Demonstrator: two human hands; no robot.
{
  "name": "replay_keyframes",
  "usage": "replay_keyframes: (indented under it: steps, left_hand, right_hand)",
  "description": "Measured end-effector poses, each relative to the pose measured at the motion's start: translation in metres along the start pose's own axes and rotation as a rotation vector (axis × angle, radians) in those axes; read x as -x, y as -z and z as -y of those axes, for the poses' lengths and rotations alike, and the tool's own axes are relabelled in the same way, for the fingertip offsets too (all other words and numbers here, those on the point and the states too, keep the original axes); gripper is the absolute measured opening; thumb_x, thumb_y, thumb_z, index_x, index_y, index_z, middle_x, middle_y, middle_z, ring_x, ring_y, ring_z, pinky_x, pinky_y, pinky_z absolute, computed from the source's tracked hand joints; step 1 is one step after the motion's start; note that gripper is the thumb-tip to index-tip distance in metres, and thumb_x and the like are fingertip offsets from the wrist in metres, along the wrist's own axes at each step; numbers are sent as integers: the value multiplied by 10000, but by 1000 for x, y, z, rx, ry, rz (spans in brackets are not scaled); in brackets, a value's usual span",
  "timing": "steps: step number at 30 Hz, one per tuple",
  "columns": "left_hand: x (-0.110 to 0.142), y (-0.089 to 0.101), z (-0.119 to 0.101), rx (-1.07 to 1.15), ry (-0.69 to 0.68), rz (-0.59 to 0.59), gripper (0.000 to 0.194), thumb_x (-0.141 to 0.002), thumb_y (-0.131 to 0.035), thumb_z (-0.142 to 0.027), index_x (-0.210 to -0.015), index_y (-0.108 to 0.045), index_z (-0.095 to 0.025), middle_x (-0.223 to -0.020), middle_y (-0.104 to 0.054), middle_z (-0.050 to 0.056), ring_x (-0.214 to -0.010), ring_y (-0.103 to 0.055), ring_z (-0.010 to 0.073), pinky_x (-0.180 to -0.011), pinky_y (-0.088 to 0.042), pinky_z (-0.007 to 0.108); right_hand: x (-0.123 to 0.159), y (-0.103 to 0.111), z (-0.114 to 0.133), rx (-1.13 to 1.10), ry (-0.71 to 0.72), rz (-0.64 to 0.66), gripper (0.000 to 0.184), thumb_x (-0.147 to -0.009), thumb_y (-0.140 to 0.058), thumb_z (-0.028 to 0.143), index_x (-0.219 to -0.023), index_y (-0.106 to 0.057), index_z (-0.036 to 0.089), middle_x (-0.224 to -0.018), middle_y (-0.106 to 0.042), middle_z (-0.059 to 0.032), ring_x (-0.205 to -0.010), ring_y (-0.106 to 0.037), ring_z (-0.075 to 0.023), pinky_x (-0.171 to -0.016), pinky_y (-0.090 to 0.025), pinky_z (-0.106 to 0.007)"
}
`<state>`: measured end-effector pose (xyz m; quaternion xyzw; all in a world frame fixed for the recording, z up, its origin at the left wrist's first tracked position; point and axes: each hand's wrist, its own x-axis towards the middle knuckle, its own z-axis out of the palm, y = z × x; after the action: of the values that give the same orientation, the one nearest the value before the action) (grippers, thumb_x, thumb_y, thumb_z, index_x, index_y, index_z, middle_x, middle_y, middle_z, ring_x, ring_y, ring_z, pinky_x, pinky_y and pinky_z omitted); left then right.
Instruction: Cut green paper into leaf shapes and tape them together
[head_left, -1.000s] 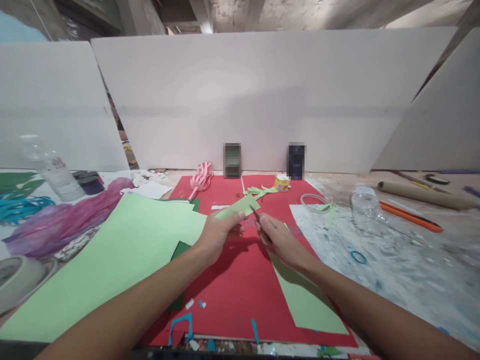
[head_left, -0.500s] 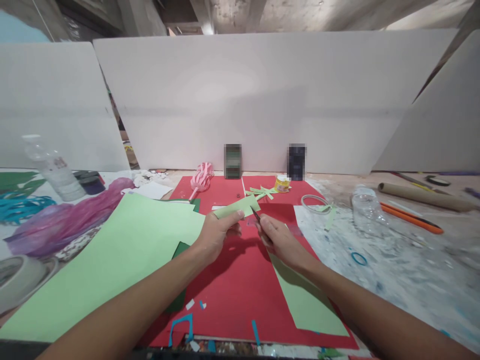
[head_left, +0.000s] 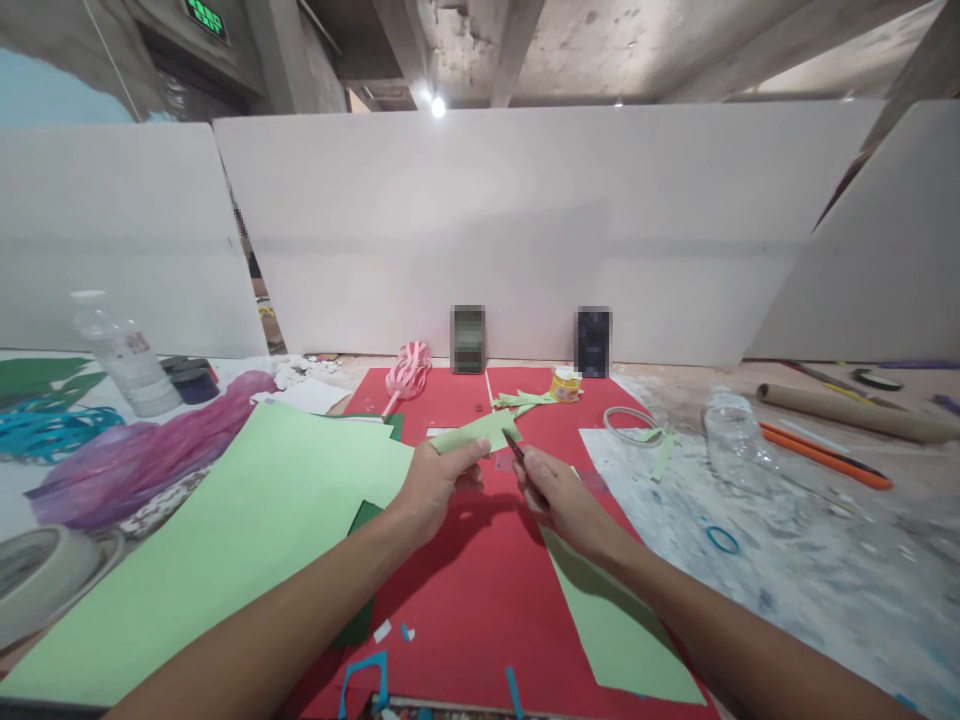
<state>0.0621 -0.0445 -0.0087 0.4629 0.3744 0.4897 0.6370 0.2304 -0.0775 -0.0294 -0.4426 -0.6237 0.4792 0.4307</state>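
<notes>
1. We are pinching a small green strip [head_left: 474,433] in our left hand [head_left: 435,482], thumb on top, holding it just above the red sheet [head_left: 480,560].
2. Our right hand [head_left: 559,492] is closing its grip around small scissors [head_left: 514,446]; only the dark blades are showing past the fingers, with their tips meeting the right end of the strip.
3. Both hands are working near the middle of the bench [head_left: 810,510], close together and just apart.
4. A large green sheet [head_left: 225,540] is lying to the left of the left hand, overlapping the red sheet.
5. Another green piece [head_left: 615,630] is resting on the red sheet under our right forearm.
6. Cut green scraps [head_left: 525,401] are lying behind the hands beside a small yellow pot [head_left: 565,384].
7. A clear bottle [head_left: 729,430] is lying on its side to the right, with a tape ring [head_left: 628,425] between it and the red sheet.
</notes>
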Motion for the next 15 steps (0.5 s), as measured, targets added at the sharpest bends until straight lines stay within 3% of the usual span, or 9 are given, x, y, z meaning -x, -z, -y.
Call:
replay_keyframes:
  steps: [15]
  left_hand:
    - [0,1,1,-7,-25,-14,244,-648,-766,-356,-664,-662,-136,-573,-544,-2,-532,-492,98,-557,-438,243]
  right_hand:
    - [-2,1,0,-1,-12,18,465,-913,-314,618,-712,-385,205,-530,-272,73,-451,-183,-81,-423,-158,-236]
